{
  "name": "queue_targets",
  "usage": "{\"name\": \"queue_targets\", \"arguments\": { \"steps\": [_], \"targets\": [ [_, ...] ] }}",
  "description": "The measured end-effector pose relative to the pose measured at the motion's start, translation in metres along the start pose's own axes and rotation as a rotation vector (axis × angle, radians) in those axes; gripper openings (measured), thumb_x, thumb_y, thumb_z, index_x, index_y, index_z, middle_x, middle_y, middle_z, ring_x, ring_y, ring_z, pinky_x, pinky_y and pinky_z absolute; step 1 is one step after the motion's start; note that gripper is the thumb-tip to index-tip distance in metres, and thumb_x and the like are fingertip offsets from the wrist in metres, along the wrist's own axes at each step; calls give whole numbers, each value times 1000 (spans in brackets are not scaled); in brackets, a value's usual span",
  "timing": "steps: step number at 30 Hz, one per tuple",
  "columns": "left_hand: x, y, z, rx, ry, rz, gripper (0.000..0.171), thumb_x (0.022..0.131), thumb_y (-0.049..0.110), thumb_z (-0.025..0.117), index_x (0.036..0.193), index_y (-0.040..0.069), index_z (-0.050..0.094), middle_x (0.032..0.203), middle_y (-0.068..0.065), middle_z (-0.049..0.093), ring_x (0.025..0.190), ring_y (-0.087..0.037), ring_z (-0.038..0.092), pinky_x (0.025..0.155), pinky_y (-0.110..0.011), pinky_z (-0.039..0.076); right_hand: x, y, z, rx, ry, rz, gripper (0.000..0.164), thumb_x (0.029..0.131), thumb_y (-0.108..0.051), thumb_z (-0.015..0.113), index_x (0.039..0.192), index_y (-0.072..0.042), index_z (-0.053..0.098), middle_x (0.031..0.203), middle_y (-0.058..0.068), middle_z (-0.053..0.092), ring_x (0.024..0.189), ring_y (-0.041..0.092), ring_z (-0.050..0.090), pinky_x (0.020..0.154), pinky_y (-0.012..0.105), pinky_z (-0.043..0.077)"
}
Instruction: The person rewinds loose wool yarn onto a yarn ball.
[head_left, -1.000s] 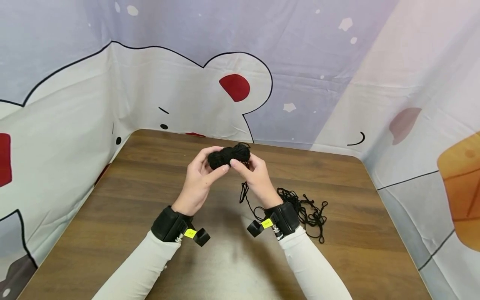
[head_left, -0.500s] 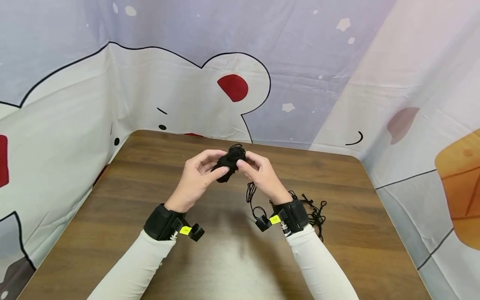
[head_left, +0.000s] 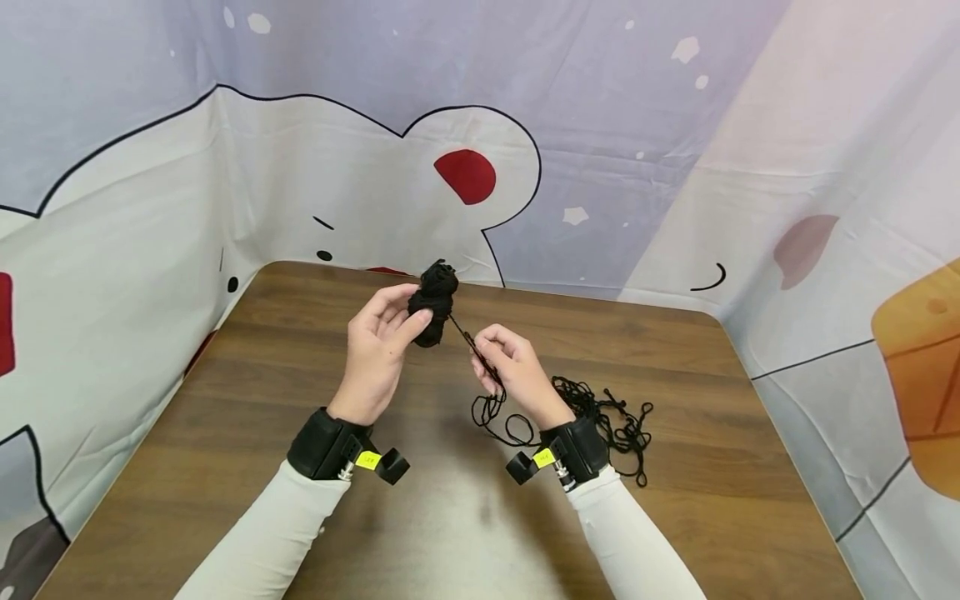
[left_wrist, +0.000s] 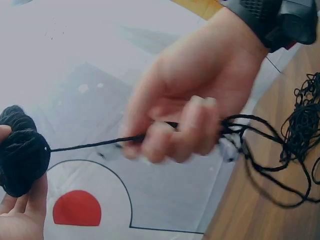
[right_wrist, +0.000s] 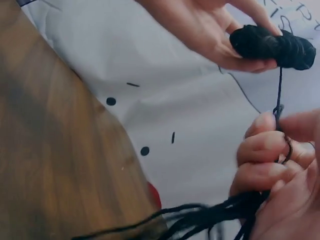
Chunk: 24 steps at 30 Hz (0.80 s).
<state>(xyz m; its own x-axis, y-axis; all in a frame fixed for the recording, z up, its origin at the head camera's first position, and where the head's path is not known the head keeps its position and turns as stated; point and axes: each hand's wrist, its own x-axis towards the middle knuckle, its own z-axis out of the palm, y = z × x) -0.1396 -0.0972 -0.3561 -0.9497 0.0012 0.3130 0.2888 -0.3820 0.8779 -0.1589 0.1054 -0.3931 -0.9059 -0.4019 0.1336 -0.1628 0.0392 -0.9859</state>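
My left hand [head_left: 375, 354] pinches a black bundle of cord [head_left: 435, 296], wound thick at both ends and narrower at the middle, above the far part of the table. A single strand [left_wrist: 90, 145] runs taut from the bundle to my right hand [head_left: 517, 371]. Curled fingers of the right hand grip that strand, and loose loops of cord [left_wrist: 265, 165] hang out below them. In the right wrist view the strand leaves the bundle [right_wrist: 272, 47] near its middle and passes between thumb and fingers.
A tangled pile of the same black cord [head_left: 633, 437] lies on the wooden table [head_left: 712, 517], partly behind the right wrist. Printed fabric [head_left: 360, 167] with cartoon shapes hangs along the table's back and sides. Each wrist wears a black camera band [head_left: 326, 446].
The bundle has turned upright and shifted left and up with my left hand. My right hand has let go of the bundle, drawn down and gripped the cord, pulling a strand straight.
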Motion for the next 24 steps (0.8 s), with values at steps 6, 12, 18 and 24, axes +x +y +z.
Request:
{"name": "queue_targets", "arguments": {
  "steps": [6,12,18,24],
  "targets": [
    [-1,5,2,30,-27,23,37,89,0,65,125,4,56,126,-6,54,115,-19,57,99,-23,49,-1,23,-10,-274,177,232,20,100,-18,50,103,-1,61,80,18,66,61,22,66,59,38,58],
    [-3,7,5,89,-118,24,38,89,0,65,125,5,56,126,-5,55,116,-19,59,99,-24,49,-3,18,-12,-511,296,127,31,101,-18,50,131,-10,54,132,11,58,124,27,55,102,42,48],
    [-3,4,7,57,-156,32,36,89,-1,65,124,3,56,125,-7,56,111,-18,61,91,-25,55,0,-24,8,-209,56,-95,36,104,-21,43,138,-9,50,137,11,55,127,25,53,109,41,43],
    [-2,3,7,88,-151,21,36,90,1,65,125,2,55,126,-7,55,111,-18,61,92,-23,54,-5,-31,15,-163,-24,-108,25,103,-15,45,116,-1,61,93,16,64,88,18,65,88,35,54]
  ]
}}
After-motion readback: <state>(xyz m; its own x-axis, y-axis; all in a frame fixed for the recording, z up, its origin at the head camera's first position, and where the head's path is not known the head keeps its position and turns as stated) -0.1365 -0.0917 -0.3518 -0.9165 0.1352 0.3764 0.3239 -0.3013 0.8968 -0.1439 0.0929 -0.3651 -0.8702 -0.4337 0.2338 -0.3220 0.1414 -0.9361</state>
